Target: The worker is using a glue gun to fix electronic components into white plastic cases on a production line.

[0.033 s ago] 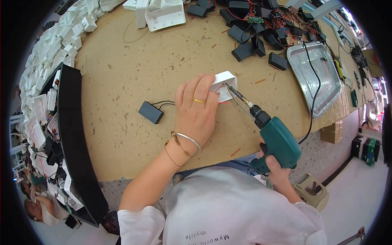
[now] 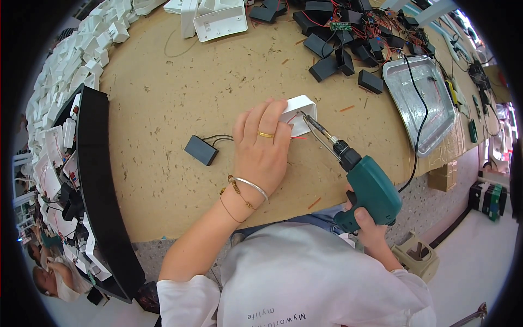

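My left hand (image 2: 261, 141) is closed around a white plastic housing (image 2: 299, 102) on the table, its open side toward the right. My right hand (image 2: 366, 218) grips the handle of a green soldering gun (image 2: 375, 185). The gun's thin tip reaches into the housing's opening, where a bit of red wire shows. A black box (image 2: 201, 150) lies left of my left hand, its two dark wires running under the fingers. What the left fingertips press inside the housing is hidden.
Black boxes with tangled wires (image 2: 327, 65) lie at the back right beside a metal tray (image 2: 422, 128). The gun's black cord crosses that tray. White housings (image 2: 220, 24) stand at the back, more are heaped far left. A black bin (image 2: 101, 191) borders the left side.
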### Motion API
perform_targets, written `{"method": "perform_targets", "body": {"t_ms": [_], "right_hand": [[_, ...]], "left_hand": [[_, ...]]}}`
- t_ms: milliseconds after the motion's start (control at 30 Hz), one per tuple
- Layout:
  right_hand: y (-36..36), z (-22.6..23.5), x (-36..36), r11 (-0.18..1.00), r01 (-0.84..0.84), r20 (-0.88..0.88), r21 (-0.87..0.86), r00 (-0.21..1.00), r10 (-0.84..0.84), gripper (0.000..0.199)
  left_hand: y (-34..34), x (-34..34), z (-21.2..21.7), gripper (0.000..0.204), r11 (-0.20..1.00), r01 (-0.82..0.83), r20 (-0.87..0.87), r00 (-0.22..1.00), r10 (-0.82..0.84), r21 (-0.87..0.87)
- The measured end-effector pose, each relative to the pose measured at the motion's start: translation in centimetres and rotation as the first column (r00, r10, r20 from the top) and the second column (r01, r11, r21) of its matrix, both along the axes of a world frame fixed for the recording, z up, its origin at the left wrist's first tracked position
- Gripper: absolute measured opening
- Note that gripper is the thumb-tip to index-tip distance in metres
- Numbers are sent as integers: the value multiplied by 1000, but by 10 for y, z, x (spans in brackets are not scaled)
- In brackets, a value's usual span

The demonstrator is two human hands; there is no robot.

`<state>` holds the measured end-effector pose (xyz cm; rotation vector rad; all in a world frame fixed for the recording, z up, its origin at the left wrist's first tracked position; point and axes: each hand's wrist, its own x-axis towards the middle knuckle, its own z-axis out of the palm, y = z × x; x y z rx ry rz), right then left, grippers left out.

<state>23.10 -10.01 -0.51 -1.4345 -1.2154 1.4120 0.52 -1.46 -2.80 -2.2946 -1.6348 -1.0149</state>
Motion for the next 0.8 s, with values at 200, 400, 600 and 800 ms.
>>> {"method": "perform_targets", "body": {"t_ms": [200, 400, 600, 800], "right_hand": [[0, -1, 1, 999, -39, 30, -7, 999, 39, 61], [1, 2, -2, 1000, -26, 33, -8, 999, 26, 60], [2, 0, -1, 1000, -24, 15, 5, 1000, 24, 61], [3, 2, -1, 999, -31, 39, 9, 999, 30, 61]], "left_hand": [[-1, 1, 0, 10, 1000, -4, -20, 1000, 4, -2], [1, 2, -1, 9, 999, -20, -45, 999, 21, 25], [1, 2, 0, 10, 999, -43, -40, 998, 43, -4], [2, 3, 0, 13, 999, -48, -37, 998, 48, 11]]}}
